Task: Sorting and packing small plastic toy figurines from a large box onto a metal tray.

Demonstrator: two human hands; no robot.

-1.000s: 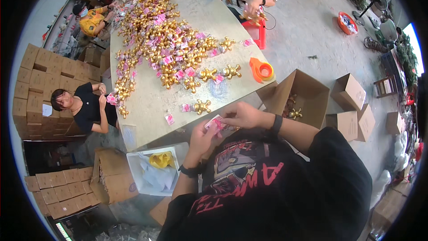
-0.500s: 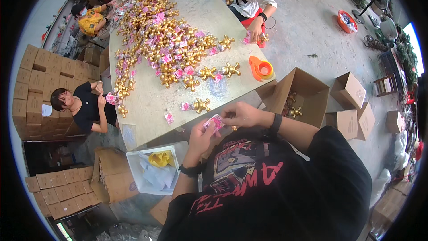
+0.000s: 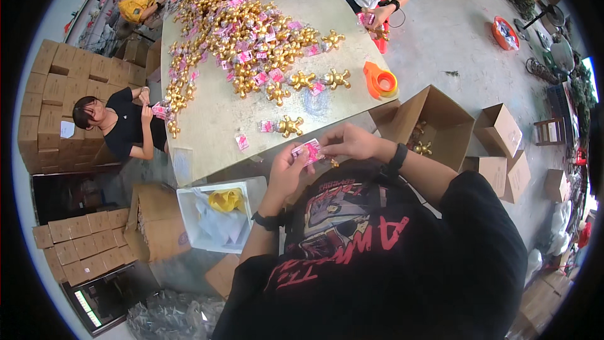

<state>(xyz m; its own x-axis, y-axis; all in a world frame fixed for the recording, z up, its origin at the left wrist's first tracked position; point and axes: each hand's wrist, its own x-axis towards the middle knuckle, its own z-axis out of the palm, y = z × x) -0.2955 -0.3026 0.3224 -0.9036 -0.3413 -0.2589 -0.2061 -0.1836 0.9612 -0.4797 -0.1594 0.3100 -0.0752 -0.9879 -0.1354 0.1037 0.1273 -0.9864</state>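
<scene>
Head view: over the last second the whole scene had slid upward in the frame, so the wearer's head had evidently moved, while the pink card [image 3: 307,151] stayed between both hands, off the near edge of the table [image 3: 211,151]. It showed more of its printed face than a second earlier, having turned toward the camera. That suggested it was still being worked in hand; it had not been laid down.

The left hand [image 3: 287,170] gripped the card's left part, thumb on the face and the other fingers behind. The right hand [image 3: 353,143] pinched its right end between thumb and fingers. A small gold piece [image 3: 335,164] showed just below the right hand; whether it was joined to the card I could not tell.

The card's long axis slanted from lower left to upper right, toward the right hand, its face tilted up. Which end was its top could not be made out. Beyond it, a gold bear-shaped figure [image 3: 290,126] lay on the table.
</scene>
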